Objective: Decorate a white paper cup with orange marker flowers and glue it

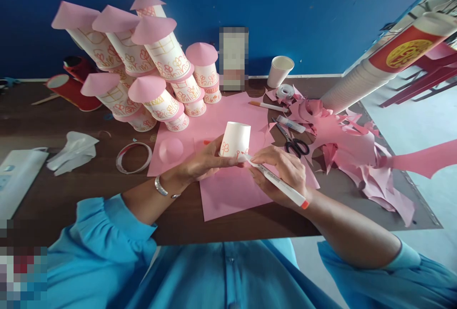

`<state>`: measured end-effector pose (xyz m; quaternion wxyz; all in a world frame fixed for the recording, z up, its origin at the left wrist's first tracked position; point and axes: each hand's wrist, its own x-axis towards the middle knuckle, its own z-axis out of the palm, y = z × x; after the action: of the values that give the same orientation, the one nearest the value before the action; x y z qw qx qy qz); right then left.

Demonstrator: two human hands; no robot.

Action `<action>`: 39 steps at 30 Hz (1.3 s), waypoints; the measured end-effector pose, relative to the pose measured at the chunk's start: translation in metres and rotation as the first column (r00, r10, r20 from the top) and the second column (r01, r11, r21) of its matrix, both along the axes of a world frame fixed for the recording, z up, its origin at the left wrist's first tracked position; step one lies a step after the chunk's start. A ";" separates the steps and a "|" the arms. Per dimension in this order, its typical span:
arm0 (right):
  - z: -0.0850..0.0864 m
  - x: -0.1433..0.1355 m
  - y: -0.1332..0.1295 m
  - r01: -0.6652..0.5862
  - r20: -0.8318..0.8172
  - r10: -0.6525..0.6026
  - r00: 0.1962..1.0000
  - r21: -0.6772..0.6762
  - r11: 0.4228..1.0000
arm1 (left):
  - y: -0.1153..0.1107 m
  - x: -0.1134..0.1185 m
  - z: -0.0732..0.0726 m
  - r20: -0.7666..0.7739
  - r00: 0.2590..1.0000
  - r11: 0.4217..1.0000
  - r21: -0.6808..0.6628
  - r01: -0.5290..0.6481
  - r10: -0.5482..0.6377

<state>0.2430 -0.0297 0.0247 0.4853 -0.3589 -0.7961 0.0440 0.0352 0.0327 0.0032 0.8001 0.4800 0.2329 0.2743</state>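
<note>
Right, here you are with both grips busy: your left grip [205, 160] is closed around the cup [237, 134], holding it by its side and lower edge, while your right grip [282, 171] pinches the pen [285, 190], its orange end pointing back toward your wrist. The nib is up against the cup's side, right by the orange flowers, though whether it actually touches is too fine to tell. The cup sits between your two grips, held above the pink paper [232, 202] on the table [178, 233].

Just left of your left grip, a cone [171, 151] lies on that paper, and further left there's the tape [134, 158] and a crumpled sheet [73, 152]. Beyond your left grip, look at those towers [164, 56], white tiers with flowers under pink pointed roofs!

Over by your right grip, the scissors [297, 148] lie just beyond, with the glue [291, 124] and the marker [269, 106] farther out. Pink scraps [332, 130] spread off to its right, a tall cup stack [352, 83] leans across behind them, and a lone white cup [280, 72] stands well beyond that same grip.
</note>
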 end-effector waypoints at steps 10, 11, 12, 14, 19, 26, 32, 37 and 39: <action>-0.001 -0.003 0.001 -0.025 0.033 0.023 0.999 0.050 0.998 | 0.001 -0.002 0.001 -0.045 0.999 1.000 -0.005 0.022 -0.022; -0.001 -0.004 0.001 -0.022 0.036 0.020 0.999 0.047 0.999 | 0.001 -0.001 0.002 -0.045 0.999 1.000 -0.012 0.021 -0.021; 0.000 -0.004 0.001 -0.020 0.040 0.018 0.999 0.045 0.999 | 0.001 -0.001 0.002 -0.046 0.999 1.000 -0.019 0.021 -0.022; 0.000 -0.004 0.001 -0.016 0.043 0.014 0.999 0.047 0.999 | 0.001 0.000 0.001 -0.047 0.999 0.999 -0.027 0.026 -0.027; 0.003 -0.004 0.002 -0.027 0.076 0.023 0.997 0.042 0.999 | 0.002 0.000 -0.001 -0.046 0.999 0.999 -0.031 0.023 -0.024; 0.003 -0.005 0.002 -0.012 0.076 0.008 0.997 0.047 0.999 | 0.001 0.002 -0.002 -0.046 0.999 0.998 -0.063 -0.010 0.007; 0.002 -0.005 0.001 -0.033 0.084 0.030 0.996 0.041 0.999 | 0.001 0.001 -0.005 -0.088 0.996 0.999 -0.038 0.009 -0.012; 0.000 -0.004 0.001 -0.047 0.083 0.044 0.996 0.035 0.998 | 0.001 0.000 -0.007 -0.115 0.993 1.000 0.017 0.004 -0.002; 0.000 -0.004 0.001 -0.045 0.083 0.042 0.996 0.034 0.998 | 0.001 0.000 -0.007 -0.122 0.992 1.000 0.028 0.001 0.002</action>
<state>0.2393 -0.0285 0.0244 0.4573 -0.3343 -0.8237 0.0258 0.0352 0.0334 -0.0040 0.7774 0.5071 0.2777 0.2477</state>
